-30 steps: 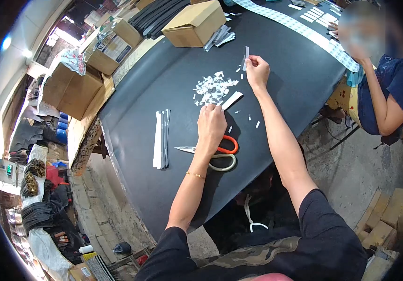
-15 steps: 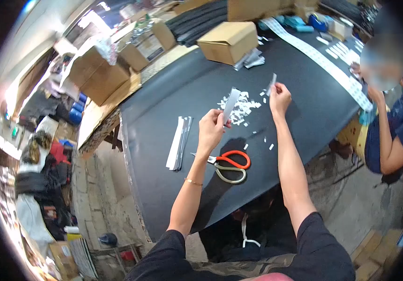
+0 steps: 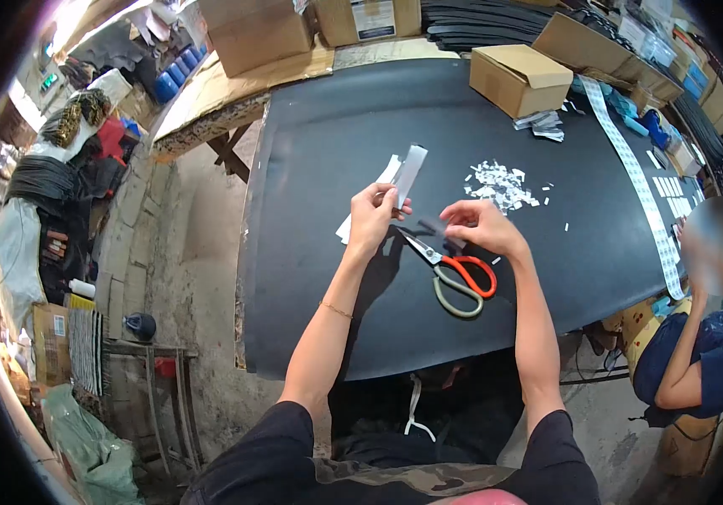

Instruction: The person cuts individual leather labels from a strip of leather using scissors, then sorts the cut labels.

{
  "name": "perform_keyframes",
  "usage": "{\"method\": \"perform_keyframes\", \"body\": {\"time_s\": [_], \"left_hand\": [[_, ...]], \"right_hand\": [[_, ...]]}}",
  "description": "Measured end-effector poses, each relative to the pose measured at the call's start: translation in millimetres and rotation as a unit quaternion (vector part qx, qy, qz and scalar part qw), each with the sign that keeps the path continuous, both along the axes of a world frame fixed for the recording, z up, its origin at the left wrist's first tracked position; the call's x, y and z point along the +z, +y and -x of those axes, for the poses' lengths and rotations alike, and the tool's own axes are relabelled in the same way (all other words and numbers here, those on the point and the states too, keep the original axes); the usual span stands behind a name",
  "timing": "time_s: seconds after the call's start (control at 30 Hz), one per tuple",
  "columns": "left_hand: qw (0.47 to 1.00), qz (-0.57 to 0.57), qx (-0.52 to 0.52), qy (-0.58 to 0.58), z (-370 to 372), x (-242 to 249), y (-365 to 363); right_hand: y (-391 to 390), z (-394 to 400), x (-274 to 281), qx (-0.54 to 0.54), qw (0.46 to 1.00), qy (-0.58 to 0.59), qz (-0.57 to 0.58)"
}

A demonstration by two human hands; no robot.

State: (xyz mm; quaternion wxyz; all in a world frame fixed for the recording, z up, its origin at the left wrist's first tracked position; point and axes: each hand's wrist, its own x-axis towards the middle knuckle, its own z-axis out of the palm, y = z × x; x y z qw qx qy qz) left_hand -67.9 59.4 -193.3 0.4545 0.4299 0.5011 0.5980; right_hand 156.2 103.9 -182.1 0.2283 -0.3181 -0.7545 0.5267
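Note:
My left hand [image 3: 376, 217] pinches a small stack of flat grey strips [image 3: 412, 172], tilted up above the black table. Behind it, partly hidden, white and grey strips [image 3: 346, 229] lie on the surface. My right hand [image 3: 481, 225] is close by on the right, thumb and fingers pinched toward a dark, motion-blurred strip [image 3: 441, 231]. Just below that hand, scissors [image 3: 462, 278] with one orange and one pale handle rest with their tips pointing up-left. Beyond the right hand is a loose pile of small white pieces [image 3: 503, 185].
A cardboard box [image 3: 519, 80] stands at the back, with grey strips [image 3: 544, 124] beside it. A long printed white band [image 3: 630, 172] runs along the right side. A co-worker in a dark blue shirt [image 3: 698, 353] sits at the right edge. The black table [image 3: 319, 337] ends near my body.
The view has swung, shifting the table's things rightward. My right hand has come back from beside the white pile toward my left hand, which keeps hold of its strips.

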Motion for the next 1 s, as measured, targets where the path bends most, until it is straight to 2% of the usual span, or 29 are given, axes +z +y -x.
{"method": "perform_keyframes", "body": {"time_s": [0.03,0.07,0.13,0.2,0.27,0.33,0.4,0.43,0.57,0.67,1.0], "left_hand": [[1.0,-0.013,-0.004,0.012,1,-7,3],[1.0,-0.012,-0.002,0.005,0,-11,5],[0.999,-0.004,0.01,0.054,-6,-13,4],[0.998,0.005,0.006,0.069,-10,-16,3],[0.996,-0.032,0.012,0.083,-12,-21,6],[0.997,-0.021,0.001,0.071,-11,-19,5],[0.999,-0.014,-0.03,0.036,-8,-17,5],[0.999,0.01,-0.039,0.015,-8,-17,5],[0.997,0.018,-0.07,-0.033,-6,-16,4],[0.998,0.026,-0.053,-0.026,-4,-16,4],[0.994,0.021,0.013,-0.102,0,-3,2]], "right_hand": [[-1,9,-3,-0.013,0.998,-0.021,-0.057],[1,19,-6,-0.041,0.998,0.049,-0.02],[7,36,4,-0.167,0.983,0.071,0.038],[19,55,0,-0.199,0.971,0.129,0.038],[35,60,-9,-0.179,0.972,0.147,0.051],[39,61,-15,-0.174,0.966,0.177,0.066],[36,64,-22,-0.17,0.939,0.275,0.121],[36,63,-24,-0.189,0.939,0.262,0.117],[39,50,-29,-0.153,0.929,0.297,0.156],[39,48,-31,-0.15,0.937,0.276,0.155],[43,36,-26,-0.142,0.918,0.322,0.183]]}}
